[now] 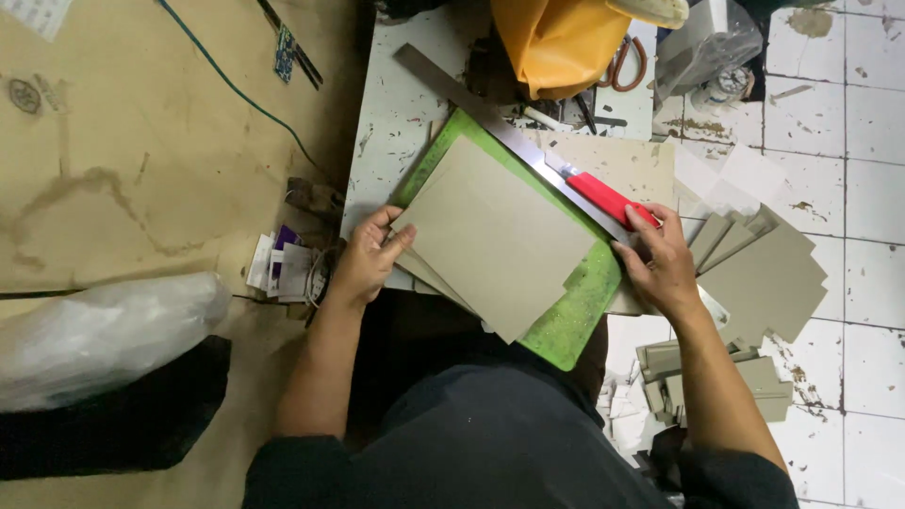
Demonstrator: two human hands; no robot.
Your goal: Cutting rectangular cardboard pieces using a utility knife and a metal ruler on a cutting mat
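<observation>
Brown cardboard sheeting (141, 141) covers the floor to our left, and white tiles (848, 123) cover it to our right, stained and chipped. Between them stands our small white worktable (396, 104), its paint flaked and spotted. On it lies a green cutting mat (575, 311), set at an angle, and on the mat rests a stack of grey board sheets (495, 236), the top one nearly hiding the mat. Beyond the table's far edge we see an orange bag (556, 42). A clear plastic bundle (104, 335) lies on the floor at our lower left. More cut grey board pieces (768, 278) are fanned out on the tiles to our right, with smaller offcuts (764, 377) piled nearer our knee. A long steel ruler (490, 113) runs diagonally across the table along the far edge of the stack. Our left hand (363, 259) grips the near left corner of the stack, thumb on top and fingers curled over the edge. Our right hand (660, 259) is closed around a red utility knife (608, 198), which lies against the ruler at the stack's right corner, its blade end pointing up the ruler. Small paper scraps (283, 264) sit just beside our left wrist.
</observation>
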